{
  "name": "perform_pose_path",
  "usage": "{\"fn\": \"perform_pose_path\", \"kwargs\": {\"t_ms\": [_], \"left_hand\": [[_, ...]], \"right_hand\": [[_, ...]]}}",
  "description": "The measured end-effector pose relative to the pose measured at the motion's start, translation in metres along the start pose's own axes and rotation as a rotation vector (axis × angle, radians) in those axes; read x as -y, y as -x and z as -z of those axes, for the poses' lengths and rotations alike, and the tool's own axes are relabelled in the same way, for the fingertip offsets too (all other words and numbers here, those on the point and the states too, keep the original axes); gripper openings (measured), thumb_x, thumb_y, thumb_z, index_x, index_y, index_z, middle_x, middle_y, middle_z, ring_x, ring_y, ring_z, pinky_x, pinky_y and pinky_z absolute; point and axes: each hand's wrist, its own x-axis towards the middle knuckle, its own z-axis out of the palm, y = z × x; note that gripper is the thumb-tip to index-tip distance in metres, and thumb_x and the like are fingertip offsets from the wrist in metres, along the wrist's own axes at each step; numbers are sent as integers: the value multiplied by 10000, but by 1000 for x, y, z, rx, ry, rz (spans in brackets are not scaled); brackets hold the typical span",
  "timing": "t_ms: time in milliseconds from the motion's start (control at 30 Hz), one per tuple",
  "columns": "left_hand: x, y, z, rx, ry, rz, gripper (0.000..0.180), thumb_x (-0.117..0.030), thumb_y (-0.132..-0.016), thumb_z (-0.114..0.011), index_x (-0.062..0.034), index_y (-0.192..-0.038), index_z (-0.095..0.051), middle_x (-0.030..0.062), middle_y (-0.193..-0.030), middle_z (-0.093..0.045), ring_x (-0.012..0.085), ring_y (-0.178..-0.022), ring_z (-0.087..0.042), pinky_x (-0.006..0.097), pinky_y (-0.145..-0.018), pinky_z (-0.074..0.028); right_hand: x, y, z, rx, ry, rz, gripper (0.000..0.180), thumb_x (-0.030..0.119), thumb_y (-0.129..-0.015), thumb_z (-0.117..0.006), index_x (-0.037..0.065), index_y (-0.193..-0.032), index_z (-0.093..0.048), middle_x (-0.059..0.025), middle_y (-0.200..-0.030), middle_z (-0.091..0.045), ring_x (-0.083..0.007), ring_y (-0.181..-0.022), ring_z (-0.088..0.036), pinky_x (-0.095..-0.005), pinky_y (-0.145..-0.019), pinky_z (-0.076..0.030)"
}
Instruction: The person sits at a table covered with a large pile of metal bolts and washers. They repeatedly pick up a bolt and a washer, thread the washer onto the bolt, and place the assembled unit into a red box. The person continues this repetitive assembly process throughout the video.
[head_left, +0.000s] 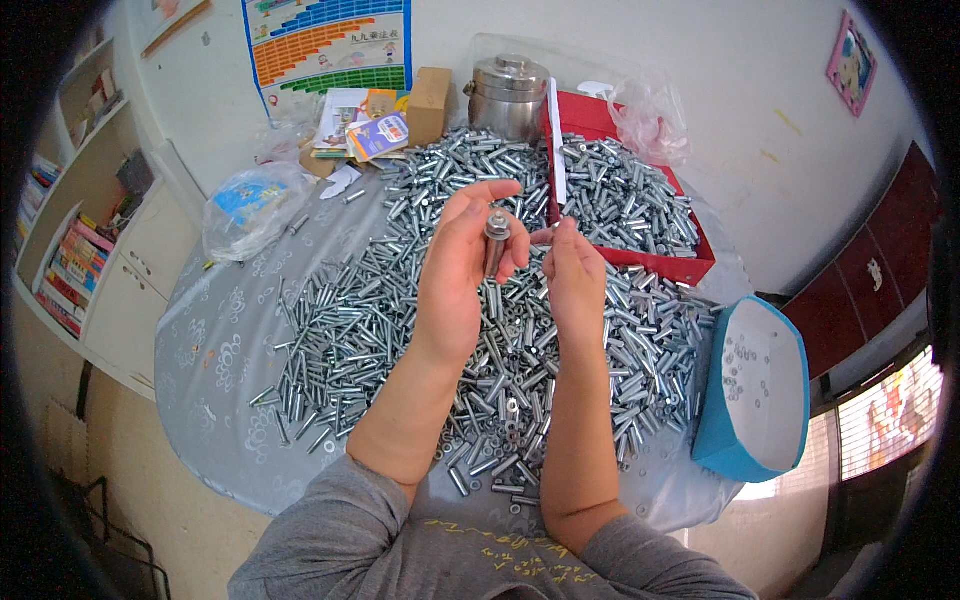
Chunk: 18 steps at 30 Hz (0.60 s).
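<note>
Left hand (455, 265) pinches a silvery steel bolt (495, 245) upright, head uppermost. Right hand (575, 275), just beside it, fingertips pressed on something small, unclear.

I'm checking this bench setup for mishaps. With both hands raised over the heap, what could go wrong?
1. The left hand holds the bolt in a light fingertip grip; if dropped, it would probably vanish among the loose metal sleeves.
2. The blue tub overhangs the table edge; an elbow might tip it.
</note>
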Motion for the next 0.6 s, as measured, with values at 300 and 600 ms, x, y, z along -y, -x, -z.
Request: {"fn": "perform_pose_path", "kwargs": {"t_ms": [300, 600], "left_hand": [[-2, 1, -1, -19, -11, -13, 447, -321, -890, -287, 44, -1079, -463, 36, -637, -450, 103, -565, -387, 220, -534, -296], [-2, 1, -2, -23, -1, -5, 449, -326, -895, -287, 45, -1079, -461, 36, -632, -446, 104, -564, -386, 221, -531, -293]], "right_hand": [[10, 2, 6, 44, -150, -115, 362, 288, -928, -414, -27, -940, -592, 63, -586, -376, -24, -519, -299, -201, -455, -211], [-16, -8, 1, 0, -144, 46, 263, 225, -919, -435, -1, -1009, -536, 45, -670, -431, -23, -570, -323, -198, -495, -268]]}}
